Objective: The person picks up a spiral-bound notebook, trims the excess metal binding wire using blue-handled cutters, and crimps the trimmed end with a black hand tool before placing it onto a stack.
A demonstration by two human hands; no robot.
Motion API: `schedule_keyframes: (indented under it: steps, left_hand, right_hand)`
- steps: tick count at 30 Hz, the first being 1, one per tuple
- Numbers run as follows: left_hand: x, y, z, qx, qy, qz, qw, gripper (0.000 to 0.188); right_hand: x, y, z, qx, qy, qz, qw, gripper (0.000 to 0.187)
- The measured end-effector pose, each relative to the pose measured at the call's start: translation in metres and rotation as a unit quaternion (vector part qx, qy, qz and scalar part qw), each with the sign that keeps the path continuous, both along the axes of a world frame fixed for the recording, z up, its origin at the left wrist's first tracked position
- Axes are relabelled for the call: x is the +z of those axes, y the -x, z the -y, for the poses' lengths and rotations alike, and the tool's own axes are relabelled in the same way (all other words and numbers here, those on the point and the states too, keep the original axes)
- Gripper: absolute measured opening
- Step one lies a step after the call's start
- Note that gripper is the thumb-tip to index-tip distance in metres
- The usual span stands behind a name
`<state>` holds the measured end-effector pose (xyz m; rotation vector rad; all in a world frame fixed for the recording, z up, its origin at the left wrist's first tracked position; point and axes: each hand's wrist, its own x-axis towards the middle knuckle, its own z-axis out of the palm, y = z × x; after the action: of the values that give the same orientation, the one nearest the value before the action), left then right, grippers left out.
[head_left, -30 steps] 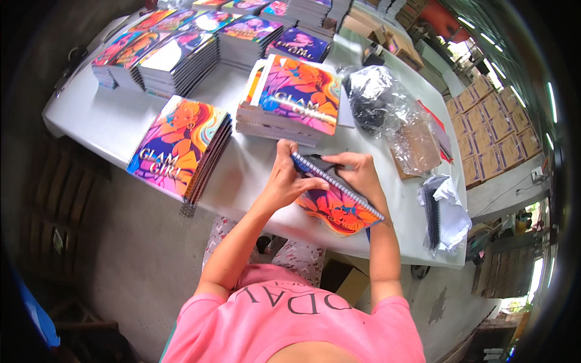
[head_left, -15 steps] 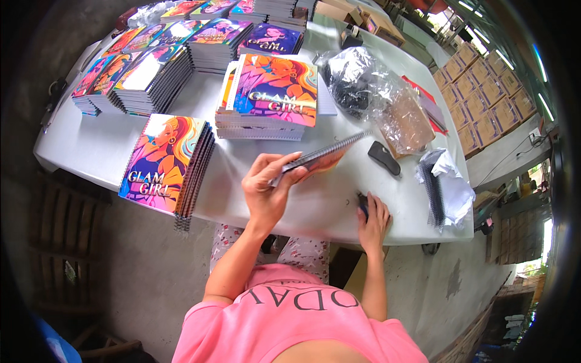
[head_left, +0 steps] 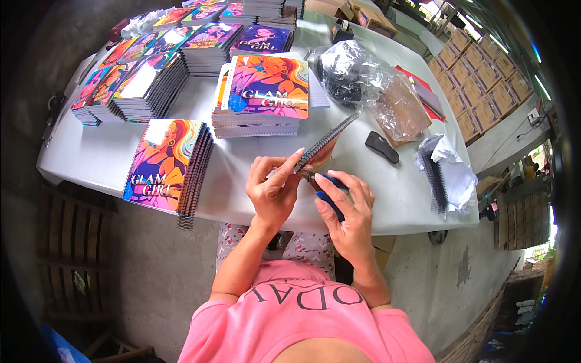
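My left hand is closed on a spiral-bound notebook, held up on edge with its dark coil facing upward. My right hand grips blue-handled pliers; whether they are pliers or cutters is hard to tell. Their metal jaws meet the near end of the notebook's coil, close by my left fingertips. Behind my hands stands a tall pile of colourful notebooks, with unbound-looking pages under the top cover. A second pile of bound notebooks sits to the left at the table's front edge.
More notebook stacks fill the table's back left. To the right lie a black handheld object, a clear plastic bag, and black coils beside crumpled white paper. Cardboard cartons are piled beyond the white table.
My right hand has lifted the blue-handled tool off the table and brought it left to the notebook's coil. The notebook has turned, its coil now tilting more steeply.
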<state>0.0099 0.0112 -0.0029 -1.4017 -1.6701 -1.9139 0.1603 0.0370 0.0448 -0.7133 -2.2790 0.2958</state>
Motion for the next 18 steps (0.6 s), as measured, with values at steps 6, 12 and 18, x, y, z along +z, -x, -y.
schedule_keyframes:
  steps: [6, 12, 18]
  left_hand:
    - [-0.002, -0.004, 0.002, 0.007, -0.006, -0.008, 1.000, 0.051]
    - [-0.003, -0.006, 0.000, 0.004, -0.022, -0.021, 1.000, 0.053]
    - [-0.006, -0.006, -0.002, 0.008, -0.030, -0.032, 0.999, 0.050]
  right_hand:
    - [-0.007, -0.001, 0.004, 0.005, 0.048, -0.018, 0.999, 0.035]
    - [-0.007, -0.005, 0.007, 0.070, 0.347, -0.074, 0.932, 0.036]
    - [-0.019, -0.012, 0.006, 0.125, 0.475, -0.122, 0.863, 0.037]
